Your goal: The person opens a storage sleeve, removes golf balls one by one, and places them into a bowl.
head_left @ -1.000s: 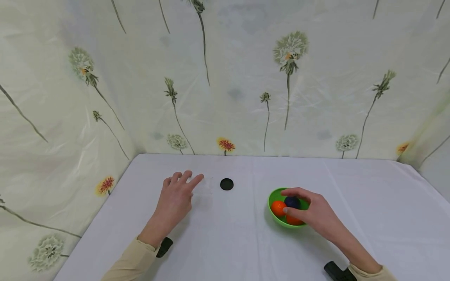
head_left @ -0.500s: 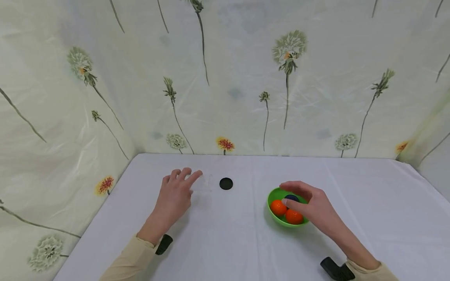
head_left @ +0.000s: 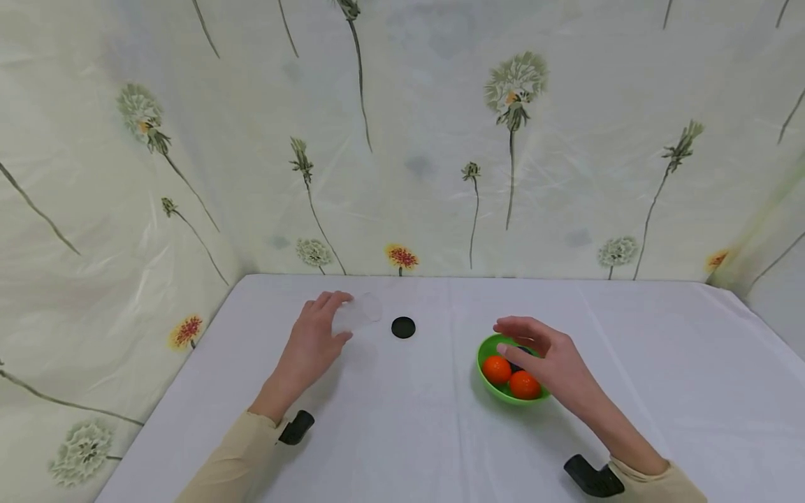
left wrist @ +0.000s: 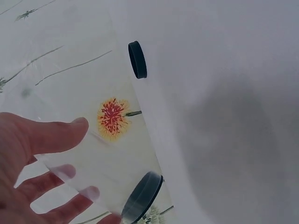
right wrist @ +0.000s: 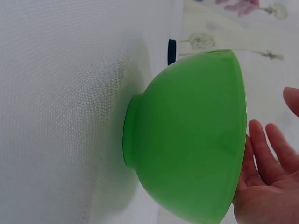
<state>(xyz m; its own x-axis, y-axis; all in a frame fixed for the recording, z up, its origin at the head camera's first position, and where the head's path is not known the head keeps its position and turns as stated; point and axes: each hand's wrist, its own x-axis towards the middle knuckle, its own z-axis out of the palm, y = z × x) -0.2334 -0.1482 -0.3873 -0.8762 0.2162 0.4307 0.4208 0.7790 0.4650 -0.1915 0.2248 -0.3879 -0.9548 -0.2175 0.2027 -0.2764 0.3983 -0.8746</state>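
Observation:
In the head view my left hand (head_left: 312, 344) holds a clear, see-through container (head_left: 357, 311), tilted sideways above the table, with its round end turned right. In the left wrist view the thumb lies on one side of it and fingertips show through its wall; a dark disc (left wrist: 144, 198) overlaps its lower end. A black round lid (head_left: 403, 327) lies on the table to its right. My right hand (head_left: 548, 358) hovers over a green bowl (head_left: 492, 390), thumb and fingers apart, nothing between them. Inside are two orange balls (head_left: 496, 369) and a dark blue one, mostly hidden by the hand.
A white cloth covers the table (head_left: 415, 433). Behind and to the left hangs a pale backdrop (head_left: 428, 105) with printed dandelions. Black camera mounts (head_left: 297, 427) sit at both wrists, under beige sleeves.
My left hand has turned and the clear container has tipped with it, its round end rising into view. My right hand has lifted slightly and moved up and left, its fingers now wider apart.

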